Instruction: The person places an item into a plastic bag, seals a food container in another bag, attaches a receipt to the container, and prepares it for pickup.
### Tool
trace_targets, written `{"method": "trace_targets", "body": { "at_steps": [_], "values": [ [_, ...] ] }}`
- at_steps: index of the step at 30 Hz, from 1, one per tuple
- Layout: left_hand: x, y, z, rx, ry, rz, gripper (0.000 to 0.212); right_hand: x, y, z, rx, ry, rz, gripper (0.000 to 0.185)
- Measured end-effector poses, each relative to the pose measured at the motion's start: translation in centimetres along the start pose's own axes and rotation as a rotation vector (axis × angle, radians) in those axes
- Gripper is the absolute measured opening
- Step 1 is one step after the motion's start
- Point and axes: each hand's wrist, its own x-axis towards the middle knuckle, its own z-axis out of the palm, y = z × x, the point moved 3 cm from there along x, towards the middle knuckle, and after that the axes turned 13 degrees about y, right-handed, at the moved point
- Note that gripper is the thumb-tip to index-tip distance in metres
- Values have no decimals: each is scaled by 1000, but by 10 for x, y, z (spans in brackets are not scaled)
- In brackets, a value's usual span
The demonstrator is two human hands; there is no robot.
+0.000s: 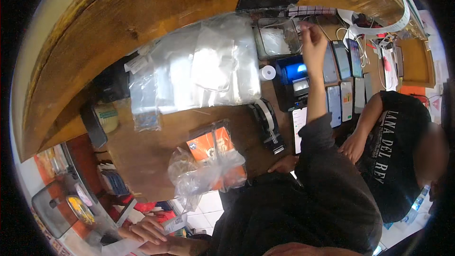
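Note:
My right hand (pixel 314 44) reaches over the far side of the wooden table, beside a clear plastic box (pixel 263 51) with white packets inside. Its fingers are bent, and whether they pinch anything is unclear. Below that forearm sits a black label printer (pixel 289 96) with a blue glossy top. At the lower left, my left hand (pixel 147 231) grips a strip of printed paper labels (pixel 176 224); one label sticks out past the fingers. Between the hands, an orange package (pixel 209 145) wrapped in clear plastic lies at the table's near edge.
Clear plastic bags (pixel 213 60) cover the table's back. A tape dispenser (pixel 268 124) and a white roll (pixel 268 73) lie nearby. Several smartphones (pixel 334 105) stand in rows. A co-worker (pixel 387 156) is at the right. Another hand (pixel 284 164), its owner unclear, shows by my sleeve.

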Motion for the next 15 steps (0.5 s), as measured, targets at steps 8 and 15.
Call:
{"method": "trace_targets", "body": {
  "at_steps": [8, 15],
  "values": [
    [8, -7, 8, 64, 23, -43, 35, 106, 90, 12, -656, 139, -738, 31],
    [9, -14, 18, 113, 4, -100, 32, 140, 125, 27, -731, 239, -755, 48]
  ]
}}
